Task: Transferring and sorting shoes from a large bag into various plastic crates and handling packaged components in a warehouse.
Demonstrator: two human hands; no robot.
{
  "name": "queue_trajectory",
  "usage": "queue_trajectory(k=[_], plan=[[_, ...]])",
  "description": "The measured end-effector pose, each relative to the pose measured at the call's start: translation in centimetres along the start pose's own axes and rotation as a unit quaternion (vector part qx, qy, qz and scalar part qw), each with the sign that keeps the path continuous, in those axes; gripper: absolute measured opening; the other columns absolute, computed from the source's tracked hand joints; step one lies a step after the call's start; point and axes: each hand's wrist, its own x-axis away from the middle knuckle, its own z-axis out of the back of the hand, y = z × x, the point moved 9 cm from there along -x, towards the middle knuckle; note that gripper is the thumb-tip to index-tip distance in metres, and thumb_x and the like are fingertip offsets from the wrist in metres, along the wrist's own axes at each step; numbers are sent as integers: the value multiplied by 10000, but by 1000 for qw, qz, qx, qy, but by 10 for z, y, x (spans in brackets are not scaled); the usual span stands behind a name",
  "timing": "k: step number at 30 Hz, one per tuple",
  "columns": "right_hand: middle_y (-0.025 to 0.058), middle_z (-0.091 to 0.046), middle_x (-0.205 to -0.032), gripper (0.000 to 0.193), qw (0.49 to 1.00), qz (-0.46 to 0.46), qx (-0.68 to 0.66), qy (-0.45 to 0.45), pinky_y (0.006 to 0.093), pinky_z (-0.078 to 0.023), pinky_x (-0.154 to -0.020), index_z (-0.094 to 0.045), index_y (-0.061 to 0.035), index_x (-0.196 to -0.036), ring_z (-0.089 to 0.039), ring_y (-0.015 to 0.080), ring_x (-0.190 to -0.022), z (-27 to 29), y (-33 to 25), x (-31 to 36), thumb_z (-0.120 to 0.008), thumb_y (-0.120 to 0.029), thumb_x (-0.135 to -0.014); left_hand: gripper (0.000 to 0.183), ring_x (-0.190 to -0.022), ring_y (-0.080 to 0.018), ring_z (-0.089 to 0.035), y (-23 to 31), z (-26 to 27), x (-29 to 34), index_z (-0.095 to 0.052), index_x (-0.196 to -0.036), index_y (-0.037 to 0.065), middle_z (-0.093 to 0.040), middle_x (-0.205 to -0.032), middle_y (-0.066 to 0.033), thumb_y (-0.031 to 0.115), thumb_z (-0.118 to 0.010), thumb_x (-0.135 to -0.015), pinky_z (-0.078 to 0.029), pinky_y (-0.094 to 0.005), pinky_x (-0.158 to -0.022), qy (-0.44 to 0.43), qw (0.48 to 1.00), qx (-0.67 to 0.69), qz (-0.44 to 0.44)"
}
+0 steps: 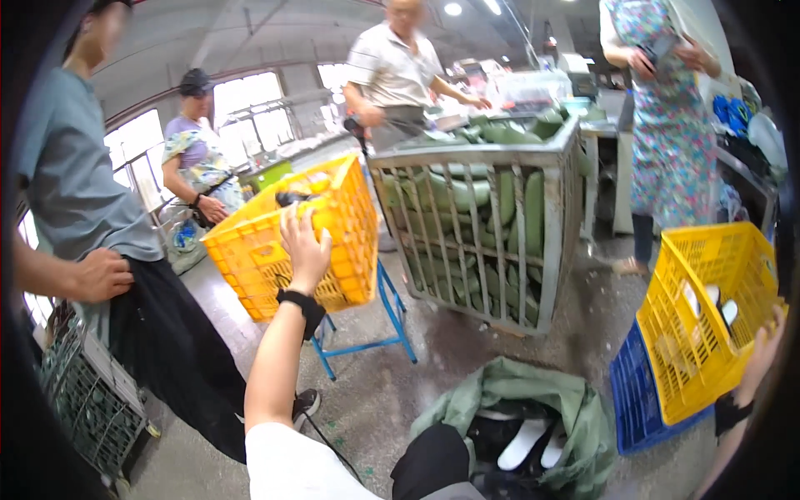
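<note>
My left hand [307, 250], with a black band on its wrist, is raised at the near side of a yellow-orange plastic crate [337, 242]. Its fingers are stretched and apart near the rim, just below a dark object [292, 198] at the crate's top. That crate sits tilted on a blue metal stool [367, 343]. At the far right, my right hand [760, 357] reaches the side of another yellow crate [667, 333], its fingers extended and partly cut by the dark picture edge. White and black shoe-like pieces [725, 312] lie inside this crate.
A blue crate [631, 400] stands under the right yellow one. Before me, an open green sack [575, 408] holds black and white pieces. A metal cage [475, 312] full of long green pieces stands ahead. Several people surround the area, one close at left [83, 175].
</note>
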Motion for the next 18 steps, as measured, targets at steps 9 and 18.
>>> queue_trajectory(k=[9,18], plan=[[115,-625,-926,224,684,35,-91,-723,387,-484,-733,-610,-81,-952,-596,293,-843,-238,-109,363,-572,-171,-750,241,-953,-322,-535,270,-149,353,-592,-982,76,-580,-957,-144,148,-564,-753,-429,-404,-819,-619,638,390,-239],[263,-581,-950,605,543,-253,152,-786,409,-479,-780,-468,60,-1080,-580,361,-898,-241,-29,580,-651,-388,-718,394,-971,-317,-557,231,-196,518,-554,-1132,101,-570,-1038,-156,277,-573,-780,-449,-407,-837,-778,582,136,-197]])
